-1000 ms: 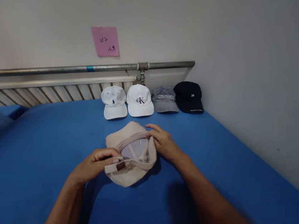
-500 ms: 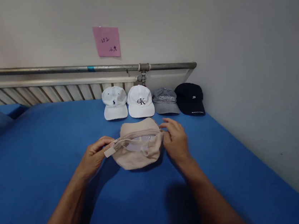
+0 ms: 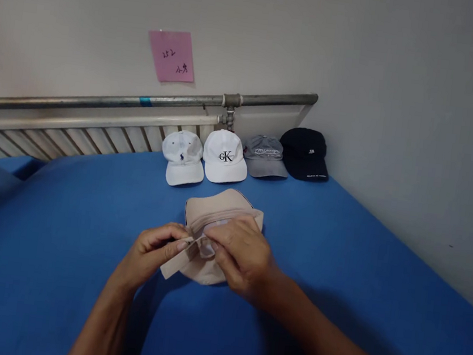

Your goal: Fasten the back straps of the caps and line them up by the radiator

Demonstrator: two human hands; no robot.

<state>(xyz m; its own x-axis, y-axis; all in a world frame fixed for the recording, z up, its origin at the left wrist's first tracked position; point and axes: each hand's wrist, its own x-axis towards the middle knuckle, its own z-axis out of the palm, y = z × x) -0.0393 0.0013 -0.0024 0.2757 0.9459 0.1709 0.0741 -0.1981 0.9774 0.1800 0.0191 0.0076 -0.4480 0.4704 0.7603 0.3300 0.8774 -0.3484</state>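
Note:
A beige baseball cap lies upside down on the blue sheet, its brim pointing away from me and its inside facing up. At its near left, my left hand pinches the adjustable back strap, whose loose end sticks out below the thumb. My right hand reaches across the cap's opening. Its thumb and fingers are closed on the same strap, close to my left fingertips. Part of the cap's inside is hidden behind my right hand.
Beyond the cap stand a white cap with a small dark logo, a white CK cap, a grey cap and a black cap. Behind them run a radiator and a metal pipe. A pink note hangs on the wall.
My right hand has moved left from the cap's right edge over its opening and taken hold of the strap. My left hand has kept its pinch, shifting slightly.

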